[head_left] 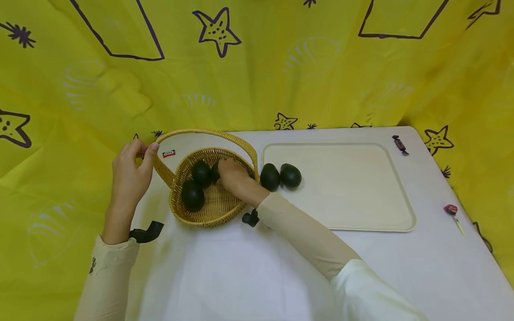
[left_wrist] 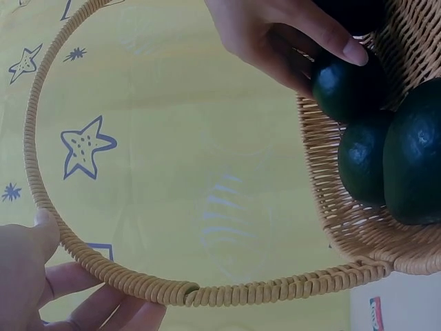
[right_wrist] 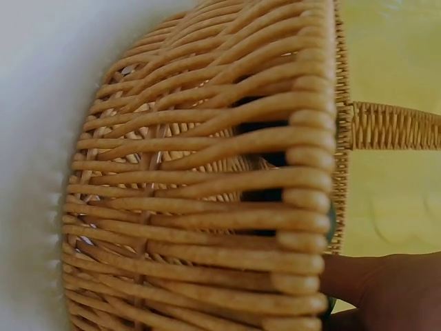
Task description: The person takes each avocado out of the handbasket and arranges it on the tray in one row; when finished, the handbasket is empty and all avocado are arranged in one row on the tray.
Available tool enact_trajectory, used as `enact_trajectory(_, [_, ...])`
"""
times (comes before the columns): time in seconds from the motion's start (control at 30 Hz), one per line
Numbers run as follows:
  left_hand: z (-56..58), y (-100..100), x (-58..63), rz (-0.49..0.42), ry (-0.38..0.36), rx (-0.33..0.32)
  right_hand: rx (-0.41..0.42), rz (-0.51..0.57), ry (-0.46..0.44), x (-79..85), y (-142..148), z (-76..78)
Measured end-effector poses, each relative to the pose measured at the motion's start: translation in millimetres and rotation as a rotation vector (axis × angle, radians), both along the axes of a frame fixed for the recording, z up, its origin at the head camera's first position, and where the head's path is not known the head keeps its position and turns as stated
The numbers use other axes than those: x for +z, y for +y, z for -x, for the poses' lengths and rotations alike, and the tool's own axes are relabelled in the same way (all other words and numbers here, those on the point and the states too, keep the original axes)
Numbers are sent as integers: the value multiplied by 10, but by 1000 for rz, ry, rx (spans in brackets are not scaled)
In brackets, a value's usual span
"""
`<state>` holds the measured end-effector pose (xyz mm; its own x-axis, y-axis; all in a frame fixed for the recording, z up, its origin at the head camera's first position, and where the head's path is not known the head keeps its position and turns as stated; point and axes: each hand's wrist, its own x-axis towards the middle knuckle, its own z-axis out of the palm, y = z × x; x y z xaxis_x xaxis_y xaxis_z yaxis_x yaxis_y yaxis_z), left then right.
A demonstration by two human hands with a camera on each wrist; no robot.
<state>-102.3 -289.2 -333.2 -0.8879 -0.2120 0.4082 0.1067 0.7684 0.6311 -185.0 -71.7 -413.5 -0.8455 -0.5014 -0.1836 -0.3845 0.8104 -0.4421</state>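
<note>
A wicker basket [head_left: 218, 222] with a tall arched handle [head_left: 209, 131] stands left of the tray, several dark green avocados [head_left: 192, 195] inside it. My left hand [head_left: 131, 171] holds the left part of the handle between thumb and fingers. Reaching over the rim, my right hand [head_left: 234, 175] is down in the basket, and in the left wrist view its thumb and fingers grip an avocado [left_wrist: 348, 86]. Wickerwork and the hand hide part of that fruit. On the tray's left end two more avocados [head_left: 291, 175] lie side by side, close to the basket.
The cream tray [head_left: 353, 187] lies on the white table [head_left: 225, 276]. A small red-labelled item [head_left: 169, 153] is behind the basket's left side. Far right are a wrapped candy [head_left: 400, 145] and a lollipop [head_left: 451, 209]. Yellow patterned cloth [head_left: 257, 76] hangs behind.
</note>
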Motion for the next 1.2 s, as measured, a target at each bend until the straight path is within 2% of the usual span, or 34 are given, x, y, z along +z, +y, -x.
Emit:
enact_trajectory(0.2, [11, 6, 2, 1, 3, -1, 37, 41, 13, 71, 92, -47])
enact_trajectory(0.5, [6, -1, -9, -2, -8, 9, 94, 193, 1, 119, 251, -142])
enact_trajectory(0.8, [27, 10, 12, -3, 10, 3, 176, 322, 23, 245, 349, -338])
enact_trajectory(0.97, [26, 12, 18, -1, -9, 6, 213, 330, 4, 324, 400, -473])
enact_trajectory(1.2, [-23, 3, 44, 0, -47, 8, 280, 329, 60, 402, 470, -602])
